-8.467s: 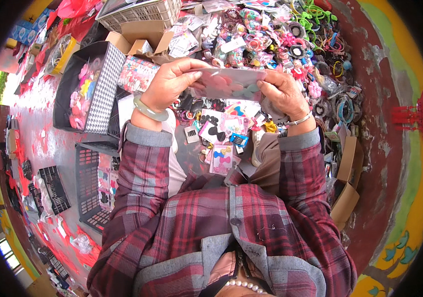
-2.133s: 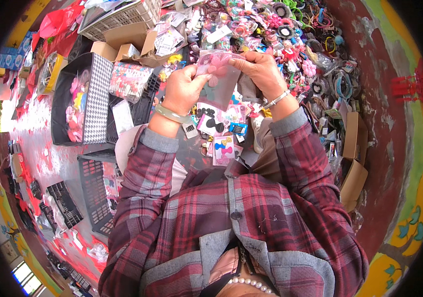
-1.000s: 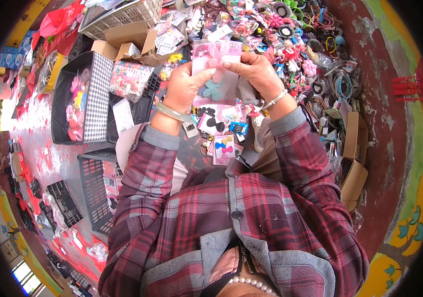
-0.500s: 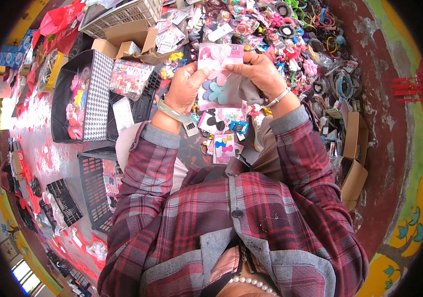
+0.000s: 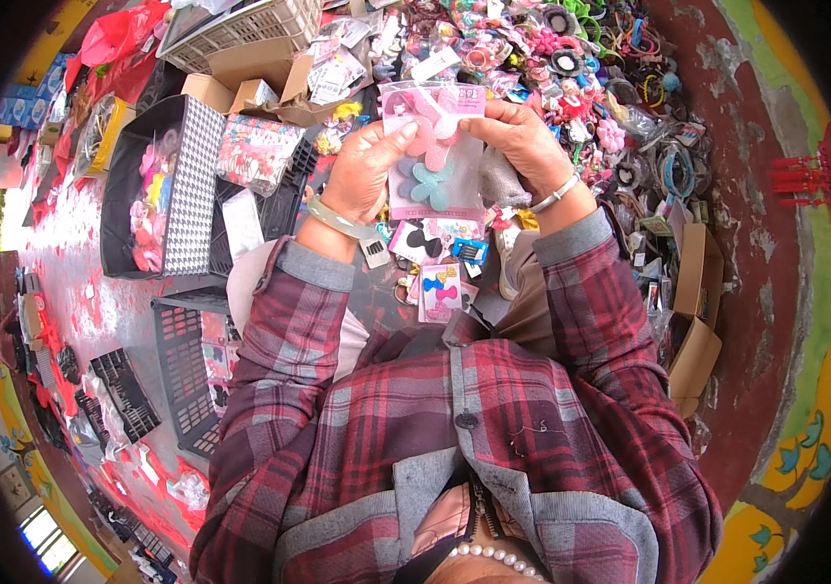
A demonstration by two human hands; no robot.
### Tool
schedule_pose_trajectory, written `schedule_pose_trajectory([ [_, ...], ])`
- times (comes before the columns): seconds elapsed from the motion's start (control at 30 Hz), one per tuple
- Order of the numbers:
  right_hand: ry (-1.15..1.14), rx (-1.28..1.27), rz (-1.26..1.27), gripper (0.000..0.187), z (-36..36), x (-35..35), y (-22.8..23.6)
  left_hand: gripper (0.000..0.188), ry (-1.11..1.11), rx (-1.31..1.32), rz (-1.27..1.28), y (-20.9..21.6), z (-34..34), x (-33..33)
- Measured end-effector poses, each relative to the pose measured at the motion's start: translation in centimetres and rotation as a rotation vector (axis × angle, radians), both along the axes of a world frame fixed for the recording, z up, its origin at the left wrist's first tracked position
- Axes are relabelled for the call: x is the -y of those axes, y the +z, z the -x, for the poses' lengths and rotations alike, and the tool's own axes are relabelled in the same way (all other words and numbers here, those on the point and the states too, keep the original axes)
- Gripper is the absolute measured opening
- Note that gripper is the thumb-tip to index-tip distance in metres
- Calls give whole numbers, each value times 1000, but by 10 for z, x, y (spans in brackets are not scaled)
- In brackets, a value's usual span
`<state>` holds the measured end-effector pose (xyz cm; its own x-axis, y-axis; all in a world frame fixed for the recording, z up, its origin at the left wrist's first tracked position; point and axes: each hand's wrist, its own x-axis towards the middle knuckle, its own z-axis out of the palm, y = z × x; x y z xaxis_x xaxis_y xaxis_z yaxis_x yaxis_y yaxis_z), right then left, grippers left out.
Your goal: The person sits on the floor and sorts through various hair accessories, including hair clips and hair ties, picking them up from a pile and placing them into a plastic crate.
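Observation:
Up in front of me, both hands hold a pink card of glittery bows [image 5: 445, 200] in clear plastic, with a pink bow above a teal one. My left hand [image 5: 365, 167] pinches its left edge between thumb and fingers. At the upper right edge, my right hand [image 5: 532, 151] grips it with the thumb across the front. A soft grey piece [image 5: 503, 181] hangs under the right fingers; what it is, I cannot tell. Below the card lie more carded hair bows [image 5: 440, 292], a black bow on a card [image 5: 417, 243] and a small blue packet [image 5: 470, 250].
A large heap of hair accessories [image 5: 581, 78] spreads ahead and right. At left stand a black-and-white patterned bin [image 5: 187, 185], an open cardboard box [image 5: 289, 83] and a black crate [image 5: 182, 370]. Another cardboard box [image 5: 696, 273] is at right.
The card has shifted slightly left and turned a little, so the pink bow shows more fully. My right thumb has slid toward the card's right edge.

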<state>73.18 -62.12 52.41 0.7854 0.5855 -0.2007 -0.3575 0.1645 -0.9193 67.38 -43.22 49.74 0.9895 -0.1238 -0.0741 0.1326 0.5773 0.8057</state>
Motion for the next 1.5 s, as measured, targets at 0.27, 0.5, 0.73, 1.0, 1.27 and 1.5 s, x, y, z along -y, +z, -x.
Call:
schedule_pose_trajectory([
  [0.27, 18, 74, -5, 18, 1, 1, 5, 20, -44, -17, -21, -5, -1, 0],
  [0.5, 57, -14, 31, 24, 2, -1, -3, 18, -74, 23, 17, -5, -3, -2],
  [0.73, -11, 0, 46, 21, 3, -7, -7, 22, 15, -22, -23, -7, -1, 3],
  [1.0, -23, 61, 72, 22, 4, -6, -6, 25, 52, 3, -119, -2, 3, 10],
  [1.27, -12, 72, 56, 23, 3, -4, -7, 25, 56, 14, -68, -8, 1, 9],
  [1.5, 9, 104, -31, 23, 8, -3, 0, 22, 10, -60, 114, -9, 0, 5],
])
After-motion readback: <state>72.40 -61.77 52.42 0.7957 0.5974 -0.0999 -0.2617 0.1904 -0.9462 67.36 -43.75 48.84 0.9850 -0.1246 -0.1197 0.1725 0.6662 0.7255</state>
